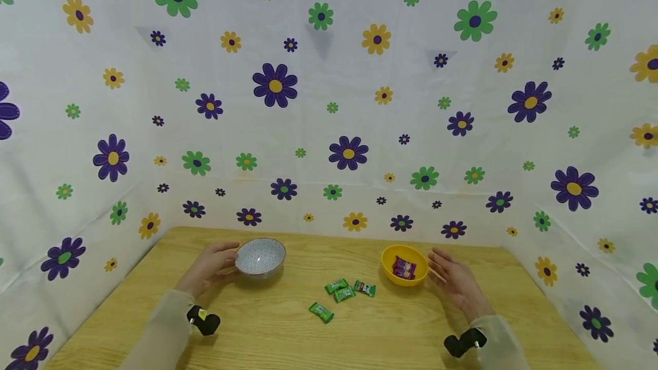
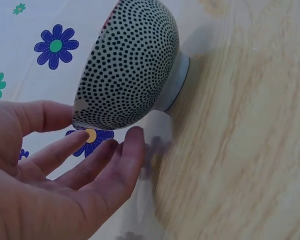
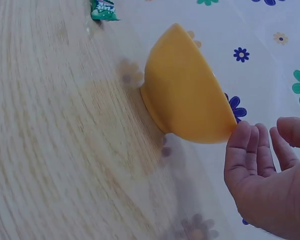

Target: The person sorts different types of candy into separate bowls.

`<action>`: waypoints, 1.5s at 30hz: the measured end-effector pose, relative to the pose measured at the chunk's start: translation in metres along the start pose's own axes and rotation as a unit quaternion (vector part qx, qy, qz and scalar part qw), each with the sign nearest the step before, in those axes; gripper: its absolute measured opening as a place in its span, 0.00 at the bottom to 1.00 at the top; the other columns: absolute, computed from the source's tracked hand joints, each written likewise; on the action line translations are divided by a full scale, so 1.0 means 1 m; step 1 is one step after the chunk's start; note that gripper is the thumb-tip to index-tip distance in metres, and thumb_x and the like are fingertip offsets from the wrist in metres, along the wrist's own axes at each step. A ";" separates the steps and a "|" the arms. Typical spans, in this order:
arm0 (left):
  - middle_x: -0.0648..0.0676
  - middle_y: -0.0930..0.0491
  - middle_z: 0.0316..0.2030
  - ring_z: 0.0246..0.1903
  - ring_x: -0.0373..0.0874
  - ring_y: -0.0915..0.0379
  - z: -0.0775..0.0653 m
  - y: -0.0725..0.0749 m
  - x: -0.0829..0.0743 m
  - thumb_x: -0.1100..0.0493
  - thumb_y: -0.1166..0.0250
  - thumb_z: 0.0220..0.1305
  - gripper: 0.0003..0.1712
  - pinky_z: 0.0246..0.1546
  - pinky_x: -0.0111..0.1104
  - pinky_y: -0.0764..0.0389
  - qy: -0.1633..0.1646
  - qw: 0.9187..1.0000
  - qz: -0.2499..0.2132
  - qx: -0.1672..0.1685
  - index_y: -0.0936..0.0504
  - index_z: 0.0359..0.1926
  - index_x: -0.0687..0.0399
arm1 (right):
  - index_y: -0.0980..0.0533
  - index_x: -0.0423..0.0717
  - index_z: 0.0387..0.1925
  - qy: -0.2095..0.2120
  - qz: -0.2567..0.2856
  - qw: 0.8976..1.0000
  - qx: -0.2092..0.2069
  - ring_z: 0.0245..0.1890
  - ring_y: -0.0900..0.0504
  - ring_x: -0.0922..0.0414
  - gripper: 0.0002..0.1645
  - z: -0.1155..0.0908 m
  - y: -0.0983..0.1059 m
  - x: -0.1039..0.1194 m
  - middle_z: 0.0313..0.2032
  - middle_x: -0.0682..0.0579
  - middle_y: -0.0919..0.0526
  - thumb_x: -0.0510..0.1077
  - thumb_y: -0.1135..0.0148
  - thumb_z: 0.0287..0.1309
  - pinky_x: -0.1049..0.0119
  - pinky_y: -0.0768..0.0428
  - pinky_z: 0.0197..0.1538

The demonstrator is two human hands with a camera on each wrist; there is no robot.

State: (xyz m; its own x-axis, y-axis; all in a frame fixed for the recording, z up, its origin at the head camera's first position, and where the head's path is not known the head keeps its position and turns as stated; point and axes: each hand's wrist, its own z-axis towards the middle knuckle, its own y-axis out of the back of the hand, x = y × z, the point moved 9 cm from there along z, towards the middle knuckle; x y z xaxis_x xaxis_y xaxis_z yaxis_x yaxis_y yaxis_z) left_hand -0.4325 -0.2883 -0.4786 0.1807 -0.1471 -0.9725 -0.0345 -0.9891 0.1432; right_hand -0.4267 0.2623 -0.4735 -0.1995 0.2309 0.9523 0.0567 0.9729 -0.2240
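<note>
A bowl with a grey-white inside [image 1: 260, 257] and black dots outside [image 2: 132, 65] stands at the left of the table. At its left rim is my left hand [image 1: 213, 265], fingers loosely bent and spread, one fingertip right at the rim and the others just below it. To the right stands a yellow bowl [image 3: 185, 90] with purple-wrapped candy [image 1: 404, 268] inside. My right hand [image 1: 456, 282] is beside this bowl's right rim, its relaxed fingertips right at the edge and the thumb apart. Neither hand grips its bowl.
Between the bowls, several green-wrapped candies lie on the wooden table [image 1: 288, 336]: a close group including one candy [image 1: 365, 288] at its right, and a single candy [image 1: 321, 312] nearer the front. A flower-printed white sheet [image 1: 308, 130] encloses the back and sides.
</note>
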 end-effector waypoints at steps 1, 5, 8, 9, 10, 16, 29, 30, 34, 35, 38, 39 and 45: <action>0.71 0.42 0.68 0.55 0.55 0.28 0.000 0.000 0.001 0.62 0.48 0.71 0.33 0.53 0.47 0.20 0.004 1.000 -0.005 0.003 0.44 0.73 0.65 | 0.45 0.45 0.75 0.003 0.003 1.000 0.001 0.53 0.25 0.61 0.32 -0.001 -0.001 0.002 0.53 0.58 0.22 0.46 0.53 0.74 0.71 0.22 0.54; 0.70 0.44 0.70 0.56 0.55 0.29 0.000 -0.001 0.004 0.62 0.47 0.71 0.34 0.53 0.46 0.20 0.027 0.999 -0.032 0.014 0.45 0.75 0.61 | 0.43 0.44 0.73 0.007 0.010 1.000 0.029 0.51 0.22 0.62 0.31 -0.006 -0.012 0.008 0.52 0.58 0.21 0.45 0.50 0.73 0.72 0.21 0.53; 0.67 0.44 0.71 0.57 0.55 0.30 0.002 -0.002 0.005 0.60 0.48 0.72 0.32 0.54 0.44 0.20 0.041 0.998 -0.049 0.019 0.43 0.75 0.57 | 0.37 0.44 0.70 0.001 0.019 0.998 0.059 0.47 0.19 0.62 0.29 -0.010 -0.023 0.010 0.50 0.56 0.18 0.44 0.47 0.72 0.72 0.20 0.50; 0.66 0.43 0.71 0.57 0.54 0.30 0.002 -0.002 0.006 0.60 0.48 0.73 0.32 0.54 0.43 0.20 0.044 0.998 -0.051 0.020 0.43 0.75 0.56 | 0.36 0.43 0.69 -0.001 0.019 0.997 0.072 0.46 0.19 0.62 0.28 -0.012 -0.027 0.010 0.49 0.55 0.17 0.44 0.47 0.71 0.73 0.20 0.49; 0.66 0.43 0.71 0.57 0.54 0.30 0.003 -0.001 0.006 0.59 0.48 0.73 0.32 0.54 0.43 0.20 0.043 0.998 -0.049 0.023 0.43 0.75 0.55 | 0.35 0.43 0.69 -0.005 0.018 0.996 0.083 0.45 0.18 0.62 0.28 -0.013 -0.032 0.009 0.48 0.54 0.17 0.44 0.46 0.71 0.73 0.20 0.48; 0.67 0.41 0.69 0.53 0.52 0.27 0.002 0.002 0.010 0.58 0.48 0.73 0.32 0.51 0.41 0.19 0.043 0.998 -0.047 0.019 0.42 0.74 0.55 | 0.36 0.37 0.68 -0.029 0.006 0.988 0.149 0.41 0.16 0.61 0.30 -0.021 -0.061 -0.001 0.45 0.51 0.15 0.45 0.44 0.70 0.73 0.19 0.46; 0.66 0.38 0.68 0.49 0.48 0.24 0.000 -0.001 0.010 0.58 0.47 0.73 0.31 0.50 0.41 0.18 0.030 0.998 -0.061 0.017 0.41 0.73 0.59 | 0.37 0.33 0.68 -0.030 -0.085 0.966 0.241 0.36 0.16 0.62 0.32 -0.025 -0.107 -0.028 0.38 0.54 0.14 0.48 0.48 0.72 0.70 0.17 0.43; 0.67 0.38 0.68 0.48 0.48 0.23 0.000 -0.001 0.009 0.58 0.47 0.73 0.31 0.50 0.41 0.18 0.029 0.998 -0.059 0.017 0.41 0.73 0.59 | 0.38 0.33 0.69 -0.033 -0.091 0.964 0.248 0.35 0.16 0.63 0.31 -0.026 -0.110 -0.031 0.37 0.54 0.14 0.47 0.49 0.73 0.70 0.17 0.43; 0.67 0.38 0.68 0.48 0.48 0.24 -0.001 -0.001 0.008 0.58 0.46 0.73 0.31 0.49 0.40 0.18 0.025 0.998 -0.054 0.012 0.40 0.73 0.59 | 0.43 0.36 0.72 -0.051 -0.106 0.955 0.272 0.31 0.18 0.65 0.30 -0.031 -0.125 -0.043 0.34 0.56 0.15 0.44 0.55 0.75 0.70 0.17 0.38; 0.67 0.38 0.68 0.49 0.49 0.24 -0.001 -0.001 0.008 0.58 0.46 0.73 0.31 0.49 0.39 0.18 0.025 0.998 -0.052 0.011 0.40 0.73 0.58 | 0.44 0.38 0.73 -0.056 -0.113 0.953 0.274 0.29 0.19 0.66 0.30 -0.032 -0.128 -0.046 0.33 0.56 0.16 0.44 0.56 0.75 0.70 0.17 0.37; 0.67 0.38 0.69 0.49 0.49 0.24 -0.001 0.000 0.008 0.59 0.46 0.72 0.31 0.48 0.39 0.18 0.027 0.998 -0.052 0.008 0.39 0.73 0.58 | 0.45 0.39 0.73 -0.065 -0.140 0.951 0.267 0.25 0.21 0.66 0.31 -0.032 -0.134 -0.053 0.30 0.55 0.17 0.42 0.55 0.74 0.70 0.18 0.32; 0.67 0.39 0.69 0.49 0.49 0.24 -0.001 0.000 0.008 0.59 0.46 0.72 0.31 0.48 0.39 0.18 0.028 0.998 -0.053 0.007 0.39 0.73 0.57 | 0.44 0.40 0.73 -0.067 -0.150 0.952 0.260 0.24 0.21 0.65 0.31 -0.031 -0.135 -0.055 0.29 0.55 0.17 0.42 0.55 0.74 0.70 0.18 0.31; 0.66 0.37 0.68 0.49 0.49 0.24 0.000 0.001 0.011 0.58 0.45 0.72 0.30 0.48 0.39 0.17 0.029 0.998 -0.050 0.004 0.38 0.73 0.56 | 0.36 0.38 0.66 -0.058 -0.222 0.951 0.208 0.21 0.24 0.64 0.25 -0.026 -0.139 -0.061 0.26 0.53 0.21 0.43 0.53 0.73 0.71 0.21 0.26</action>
State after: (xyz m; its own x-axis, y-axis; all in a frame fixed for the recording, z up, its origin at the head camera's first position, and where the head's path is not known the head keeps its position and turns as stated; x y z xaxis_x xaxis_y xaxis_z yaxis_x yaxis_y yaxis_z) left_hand -0.4309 -0.2907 -0.4897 0.2406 -0.0488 -0.9694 -0.0209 -0.9988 0.0451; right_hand -0.3973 0.1132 -0.4950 -0.2221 -0.2277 0.9481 -0.4457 0.8885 0.1090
